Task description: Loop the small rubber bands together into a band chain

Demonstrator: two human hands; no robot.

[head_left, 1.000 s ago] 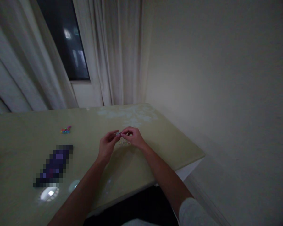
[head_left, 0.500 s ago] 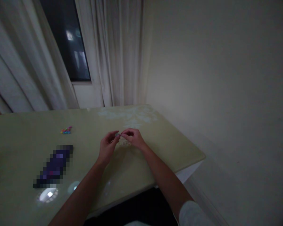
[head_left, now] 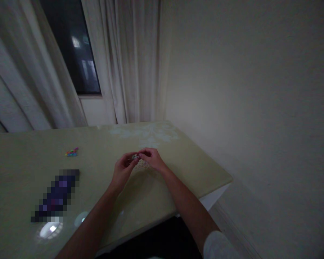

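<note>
My left hand point(head_left: 121, 171) is closed, its thumb and fingers pinching a small pale, slightly greenish piece point(head_left: 135, 157) that is too small to name. From the other side my right hand point(head_left: 153, 160) meets it, with thumb and fingertips pressed together at the same piece. Just below the fingertips, several small whitish, see-through rings point(head_left: 142, 164) show in a bunch; whether they hang from the piece or lie on the table I cannot tell. The fingers partly cover the held piece.
Both hands are over a pale glossy table point(head_left: 162, 201) whose right edge runs near a wall. Small bright-coloured pieces point(head_left: 71, 152) lie in a cluster at the left. Nearer me is a dark, blurred-out flat object point(head_left: 56, 196). Curtains point(head_left: 140, 72) hang behind.
My hands have drawn slightly closer together around the small piece, and the left fingers have curled over it more. The view has shifted a little.
</note>
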